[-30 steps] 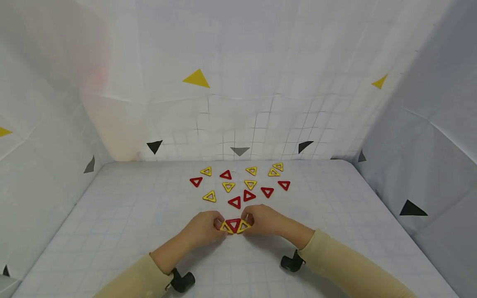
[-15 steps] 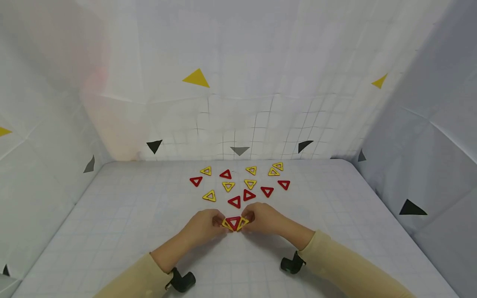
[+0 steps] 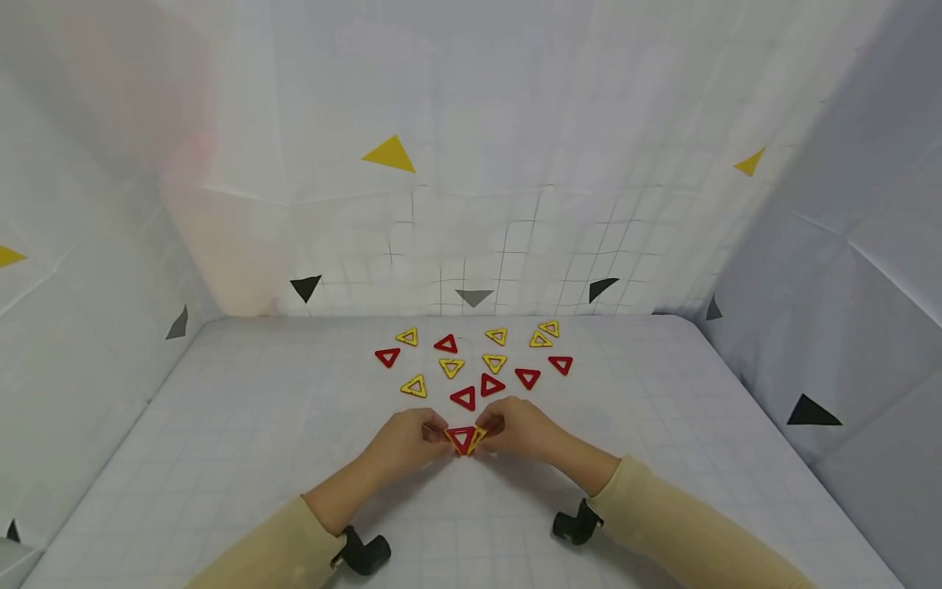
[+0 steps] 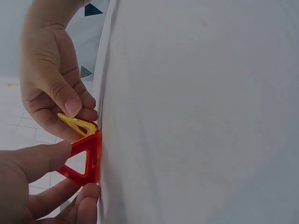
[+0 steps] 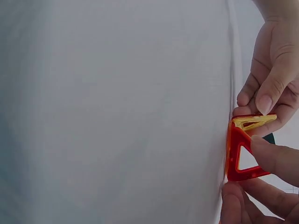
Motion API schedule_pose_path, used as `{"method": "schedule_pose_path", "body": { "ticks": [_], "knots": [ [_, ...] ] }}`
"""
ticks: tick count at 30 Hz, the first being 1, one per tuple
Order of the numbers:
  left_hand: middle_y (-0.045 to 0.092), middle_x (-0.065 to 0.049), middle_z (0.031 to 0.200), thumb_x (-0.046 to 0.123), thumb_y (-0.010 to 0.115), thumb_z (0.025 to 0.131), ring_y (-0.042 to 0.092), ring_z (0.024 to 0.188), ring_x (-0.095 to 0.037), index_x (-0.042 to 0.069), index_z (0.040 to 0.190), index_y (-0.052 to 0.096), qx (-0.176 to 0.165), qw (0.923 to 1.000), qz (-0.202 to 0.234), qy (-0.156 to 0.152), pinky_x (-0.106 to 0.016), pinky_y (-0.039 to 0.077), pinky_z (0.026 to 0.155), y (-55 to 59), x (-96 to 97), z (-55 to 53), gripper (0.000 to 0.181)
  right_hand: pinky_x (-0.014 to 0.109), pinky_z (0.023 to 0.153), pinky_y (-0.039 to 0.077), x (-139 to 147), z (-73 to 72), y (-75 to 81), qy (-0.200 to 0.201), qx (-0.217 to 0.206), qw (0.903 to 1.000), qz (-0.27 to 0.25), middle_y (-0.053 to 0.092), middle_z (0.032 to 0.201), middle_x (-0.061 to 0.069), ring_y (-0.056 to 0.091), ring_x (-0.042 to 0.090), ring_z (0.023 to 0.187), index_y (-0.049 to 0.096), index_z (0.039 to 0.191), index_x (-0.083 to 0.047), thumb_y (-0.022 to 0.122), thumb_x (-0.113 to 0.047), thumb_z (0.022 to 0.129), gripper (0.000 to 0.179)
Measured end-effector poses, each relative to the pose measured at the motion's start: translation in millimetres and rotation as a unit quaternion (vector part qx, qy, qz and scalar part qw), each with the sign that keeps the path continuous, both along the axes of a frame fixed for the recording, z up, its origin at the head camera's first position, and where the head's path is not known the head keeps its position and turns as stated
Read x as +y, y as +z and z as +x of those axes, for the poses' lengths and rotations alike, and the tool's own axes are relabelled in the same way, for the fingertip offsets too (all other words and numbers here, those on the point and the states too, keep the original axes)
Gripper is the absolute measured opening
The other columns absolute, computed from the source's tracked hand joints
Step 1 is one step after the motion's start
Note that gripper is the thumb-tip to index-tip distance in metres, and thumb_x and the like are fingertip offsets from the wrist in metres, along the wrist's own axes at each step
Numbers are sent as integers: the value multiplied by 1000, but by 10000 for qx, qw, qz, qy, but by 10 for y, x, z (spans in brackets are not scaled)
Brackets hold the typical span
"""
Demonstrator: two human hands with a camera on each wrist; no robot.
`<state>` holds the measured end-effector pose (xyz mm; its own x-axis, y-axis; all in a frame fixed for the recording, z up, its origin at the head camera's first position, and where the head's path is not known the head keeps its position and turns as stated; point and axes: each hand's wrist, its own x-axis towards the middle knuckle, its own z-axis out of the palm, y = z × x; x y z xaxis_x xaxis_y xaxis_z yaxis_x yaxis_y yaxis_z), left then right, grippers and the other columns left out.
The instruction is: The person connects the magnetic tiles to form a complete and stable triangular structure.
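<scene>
Both hands work on a small group of magnetic triangle tiles at the middle of the table. A red tile [image 3: 461,430] shows in front, with a yellow tile [image 3: 479,438] angled up behind its right side. My left hand [image 3: 403,446] pinches the group from the left, largely hiding the yellow piece there. From the other side my right hand [image 3: 524,427] pinches it between thumb and fingers. Seen low from the left wrist, a red frame [image 4: 94,156] stands at the near thumb and a yellow one [image 4: 77,125] leans beside it. The right wrist view gives a similar red frame [image 5: 237,140].
Several loose red and yellow triangle tiles lie scattered beyond the hands, the nearest a red tile [image 3: 464,398] and another red tile [image 3: 485,385]. A yellow tile [image 3: 414,394] lies further left. White sheeting [image 3: 471,229] rises behind the table [image 3: 235,442] and at both sides.
The yellow tiles on both sides have folded up and inward behind the red one, and my hands have come slightly closer together. The loose tiles have stayed put.
</scene>
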<state>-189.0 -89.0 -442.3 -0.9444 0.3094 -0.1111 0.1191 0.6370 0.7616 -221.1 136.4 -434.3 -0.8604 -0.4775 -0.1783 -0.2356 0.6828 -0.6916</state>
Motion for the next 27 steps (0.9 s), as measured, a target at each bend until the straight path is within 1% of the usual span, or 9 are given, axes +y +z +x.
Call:
{"method": "schedule_pose_path", "body": {
  "ticks": [7,12,19,27],
  "knots": [
    [65,5,84,22,80,86,61,78,-13,10,102,70,-64,9999,96,60,-29,53,71,-22,17,-38,23,27,67,54,-23,10,18,51,182,9998,52,68,83,-8,62,11,75,74,97,-11,85,-18,81,20],
    [66,4,83,22,80,86,61,77,-13,11,100,69,-124,9997,196,21,-29,53,70,-40,11,-58,21,26,65,53,-31,-3,-7,140,249,9996,-1,68,82,-9,61,11,74,74,96,-12,85,-19,82,19],
    [66,3,82,21,83,84,62,76,-13,10,98,69,-136,9993,335,-39,-29,53,69,-72,9,-81,23,28,64,54,-36,-40,-39,179,178,9995,-188,68,82,-8,62,12,74,73,94,-14,86,-19,80,20],
    [66,4,85,23,82,84,62,77,-13,11,95,68,-52,9994,339,-54,-29,52,70,-97,1,-100,21,29,66,54,-44,-69,-75,155,69,9995,-266,68,83,-8,63,13,75,72,94,-16,86,-22,81,19]
  ]
}}
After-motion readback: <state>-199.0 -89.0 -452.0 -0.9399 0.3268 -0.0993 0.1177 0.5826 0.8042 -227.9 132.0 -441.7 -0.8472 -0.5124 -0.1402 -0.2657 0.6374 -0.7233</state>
